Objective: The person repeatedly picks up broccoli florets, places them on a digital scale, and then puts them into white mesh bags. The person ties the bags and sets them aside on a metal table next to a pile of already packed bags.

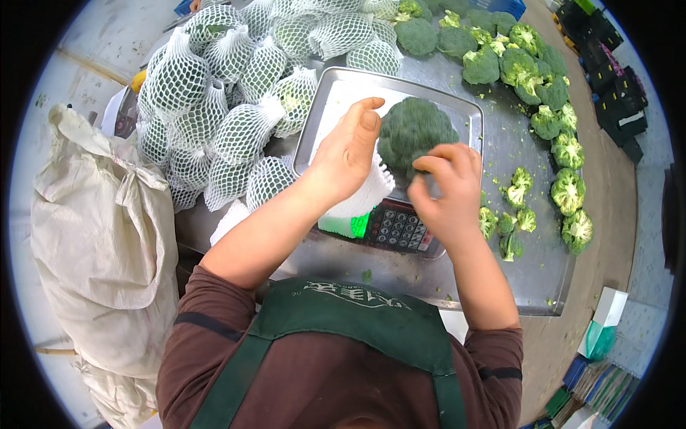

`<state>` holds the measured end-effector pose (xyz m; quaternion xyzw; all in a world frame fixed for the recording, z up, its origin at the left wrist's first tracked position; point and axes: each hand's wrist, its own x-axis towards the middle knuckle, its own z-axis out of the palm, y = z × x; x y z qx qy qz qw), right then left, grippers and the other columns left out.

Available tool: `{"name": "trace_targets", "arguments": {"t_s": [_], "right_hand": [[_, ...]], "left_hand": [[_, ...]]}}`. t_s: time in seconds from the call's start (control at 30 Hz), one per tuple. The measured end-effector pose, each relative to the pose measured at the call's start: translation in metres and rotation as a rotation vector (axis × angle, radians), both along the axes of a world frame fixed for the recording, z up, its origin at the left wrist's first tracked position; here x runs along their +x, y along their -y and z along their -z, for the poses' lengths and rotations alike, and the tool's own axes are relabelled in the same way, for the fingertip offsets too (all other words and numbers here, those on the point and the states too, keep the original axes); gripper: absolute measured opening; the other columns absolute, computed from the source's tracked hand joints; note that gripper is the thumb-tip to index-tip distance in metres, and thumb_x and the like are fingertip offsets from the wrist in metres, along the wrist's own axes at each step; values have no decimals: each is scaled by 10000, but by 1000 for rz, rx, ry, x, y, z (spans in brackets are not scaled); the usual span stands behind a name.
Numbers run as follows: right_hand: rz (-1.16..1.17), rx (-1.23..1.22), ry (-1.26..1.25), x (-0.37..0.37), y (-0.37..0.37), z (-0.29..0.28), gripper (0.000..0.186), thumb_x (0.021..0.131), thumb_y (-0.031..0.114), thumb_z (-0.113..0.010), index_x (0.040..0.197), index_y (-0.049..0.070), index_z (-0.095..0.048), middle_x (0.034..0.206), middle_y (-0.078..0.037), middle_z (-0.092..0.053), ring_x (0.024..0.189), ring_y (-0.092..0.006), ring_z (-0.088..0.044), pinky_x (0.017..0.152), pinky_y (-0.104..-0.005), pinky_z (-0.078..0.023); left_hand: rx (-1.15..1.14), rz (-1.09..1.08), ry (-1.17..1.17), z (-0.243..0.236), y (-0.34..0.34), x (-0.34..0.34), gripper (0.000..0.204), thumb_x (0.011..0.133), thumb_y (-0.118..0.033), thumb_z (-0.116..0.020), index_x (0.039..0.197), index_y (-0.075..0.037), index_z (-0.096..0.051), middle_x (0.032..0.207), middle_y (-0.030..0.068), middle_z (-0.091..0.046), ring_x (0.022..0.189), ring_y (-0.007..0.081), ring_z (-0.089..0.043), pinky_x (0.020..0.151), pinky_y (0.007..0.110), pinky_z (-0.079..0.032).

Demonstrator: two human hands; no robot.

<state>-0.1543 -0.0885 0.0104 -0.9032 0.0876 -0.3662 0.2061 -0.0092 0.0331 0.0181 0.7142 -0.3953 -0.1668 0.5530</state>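
A green broccoli head (416,134), slightly blurred, rests on the metal tray (306,140) of a weighing scale. My left hand (346,154) is over the tray's left side, thumb up beside the broccoli. Its lower fingers are hidden and appear closed on a white foam net sleeve (364,191), which hangs below the palm. At the broccoli's lower right is my right hand (451,187), fingers curved, with thumb and forefinger apart. Nothing shows between them. Keys and a green-lit display (350,224) show on the scale's near side, partly covered by the sleeve.
Netted broccoli heads (246,132) are heaped at the left of the metal table (527,282). Bare broccoli heads (518,66) line its far and right edges, with small florets (520,187) nearer the scale. A large whitish sack (107,236) stands on the left; dark crates (607,86) are far right.
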Motion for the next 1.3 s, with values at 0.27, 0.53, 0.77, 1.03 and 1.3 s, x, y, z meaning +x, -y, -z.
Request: {"name": "trace_targets", "arguments": {"t_s": [0.27,0.53,0.77,1.03,1.3], "right_hand": [[-142,424,16,-23,-36,-16,227,782,48,-699,1003,37,-655,845,-91,-612,720,-197,-609,612,-295,-494],[30,329,369,-19,-25,4,108,852,27,-628,950,-1,-591,1005,-118,-596,893,-179,-588,754,-257,-467],[-437,1727,71,-55,-22,18,314,908,88,-560,1217,54,-517,988,-23,-591,857,-99,-552,787,-240,-443],[-481,1769,234,-79,-18,15,221,907,140,-577,1092,20,-577,937,-63,-632,814,-112,-601,677,-220,-485],[191,372,-438,-98,-2,34,469,799,57,-598,1259,32,-515,1088,-193,-615,899,-297,-650,790,-348,-511]], "left_hand": [[-107,382,-508,-19,-11,-31,501,966,-397,-439,1335,-60,-426,1050,56,-476,899,120,-439,808,242,-370],[-42,321,-1189,-13,-23,-40,285,874,-87,-642,1145,-48,-565,937,20,-613,782,83,-592,645,216,-482],[-359,322,-1380,5,-5,-35,256,929,-295,-573,865,-52,-623,796,54,-640,724,177,-631,684,331,-522],[339,1040,-997,29,-49,-65,474,782,-75,-727,1209,13,-540,1090,112,-646,957,185,-627,909,339,-479],[205,219,-79,31,-18,-8,401,796,-112,-651,1183,-47,-566,1054,132,-640,946,264,-626,857,349,-478]]}}
